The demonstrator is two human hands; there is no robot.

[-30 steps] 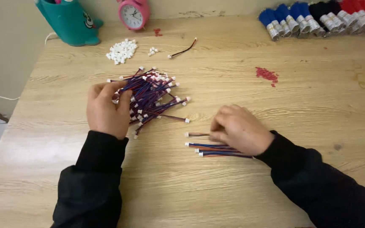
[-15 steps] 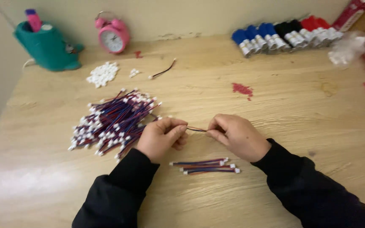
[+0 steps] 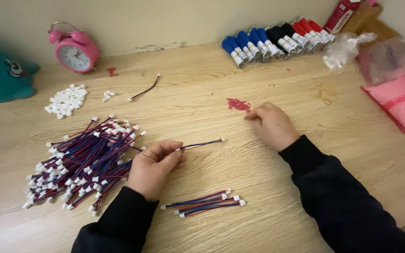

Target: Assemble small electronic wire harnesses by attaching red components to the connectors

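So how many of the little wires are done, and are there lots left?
Only a few look done: a small bunch of wires lies sorted near the front edge of the table. One wire is in hand now, pinched by the left hand, while the right hand rests by a red patch. Most remain: the big pile on the left is far larger.

At centre frame our left hand (image 3: 153,168) pinches one wire (image 3: 200,145), its free end pointing right. Our right hand (image 3: 273,124) rests curled on the table (image 3: 202,93) by a red patch (image 3: 238,104). A wire pile (image 3: 83,161) lies left, a small bundle (image 3: 205,203) below.
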